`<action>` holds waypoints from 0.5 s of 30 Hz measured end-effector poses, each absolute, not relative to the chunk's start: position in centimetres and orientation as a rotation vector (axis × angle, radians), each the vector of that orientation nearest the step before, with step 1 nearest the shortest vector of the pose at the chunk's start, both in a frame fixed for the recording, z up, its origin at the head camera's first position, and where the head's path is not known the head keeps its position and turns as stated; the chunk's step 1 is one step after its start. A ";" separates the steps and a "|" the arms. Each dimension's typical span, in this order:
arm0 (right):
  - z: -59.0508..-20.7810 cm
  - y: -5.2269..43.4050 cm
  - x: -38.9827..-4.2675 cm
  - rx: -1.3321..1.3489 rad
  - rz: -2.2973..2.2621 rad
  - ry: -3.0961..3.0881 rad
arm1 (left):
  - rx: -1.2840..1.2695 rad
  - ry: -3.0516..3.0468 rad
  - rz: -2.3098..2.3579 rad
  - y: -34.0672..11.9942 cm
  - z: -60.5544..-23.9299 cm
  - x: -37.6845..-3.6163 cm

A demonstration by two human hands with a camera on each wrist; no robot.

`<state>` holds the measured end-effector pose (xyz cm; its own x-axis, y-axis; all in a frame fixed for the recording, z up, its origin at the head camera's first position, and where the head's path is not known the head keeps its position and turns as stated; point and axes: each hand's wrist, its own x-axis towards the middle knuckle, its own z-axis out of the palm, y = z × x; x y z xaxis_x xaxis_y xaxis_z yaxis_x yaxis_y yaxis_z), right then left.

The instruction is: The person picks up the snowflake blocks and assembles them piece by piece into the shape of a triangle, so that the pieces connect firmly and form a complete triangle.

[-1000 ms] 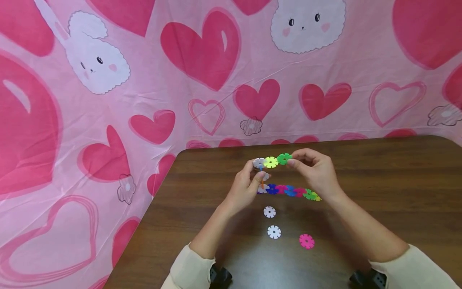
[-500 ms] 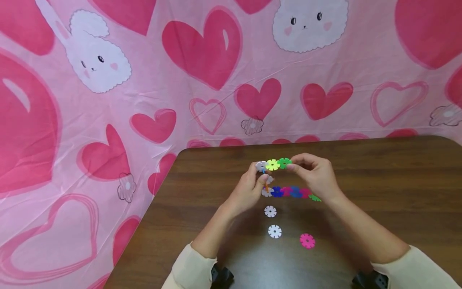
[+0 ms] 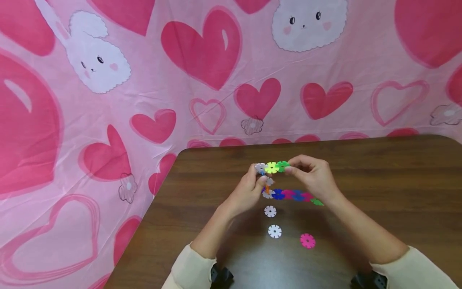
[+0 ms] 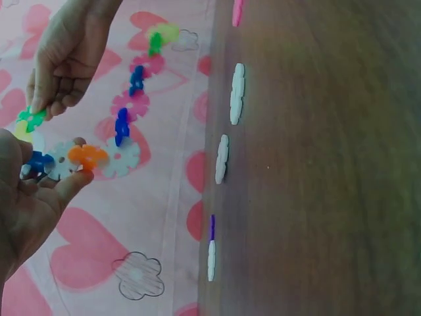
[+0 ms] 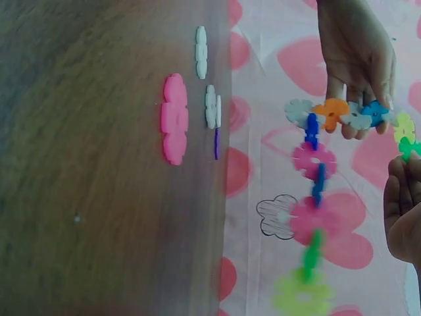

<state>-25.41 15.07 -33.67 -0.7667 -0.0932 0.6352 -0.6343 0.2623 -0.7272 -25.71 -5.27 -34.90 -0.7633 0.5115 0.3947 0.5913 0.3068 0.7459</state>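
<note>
Both hands hold a chain of coloured snowflake discs [image 3: 288, 195] above the brown table [image 3: 379, 180]. Its upper row runs white, yellow, green [image 3: 271, 167], and a lower row of several discs hangs beneath it. My left hand [image 3: 260, 176] pinches the white and orange corner where the rows join. In the left wrist view the orange disc [image 4: 87, 157] sits at my fingertips [image 4: 74, 181]. My right hand [image 3: 290, 167] pinches the green end disc [image 3: 282, 165]. In the right wrist view the chain [image 5: 314, 161] dangles down from the left hand [image 5: 355, 125].
Two loose white discs [image 3: 270, 211] [image 3: 274, 231] and a pink disc [image 3: 307, 241] lie flat on the table in front of my hands. A pink cloth with hearts and bunnies [image 3: 108, 120] hangs behind and to the left of the table's edge.
Both hands and the chain have sunk a little toward the table. The grips look the same, and the loose discs have not moved.
</note>
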 end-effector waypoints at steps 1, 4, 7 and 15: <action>-33.6 15.1 -25.4 0.661 1.516 -2.070 | -1.043 -2.470 -1.456 -5.3 -34.9 -25.7; -33.4 15.2 -25.4 0.668 1.524 -2.066 | -1.024 -2.446 -1.496 -5.4 -34.7 -25.7; -33.3 15.2 -25.4 0.669 1.552 -2.054 | -0.981 -2.388 -1.597 -5.3 -34.5 -25.9; -33.5 14.8 -25.3 0.719 1.588 -2.070 | -0.882 -2.280 -1.696 -5.1 -33.9 -26.1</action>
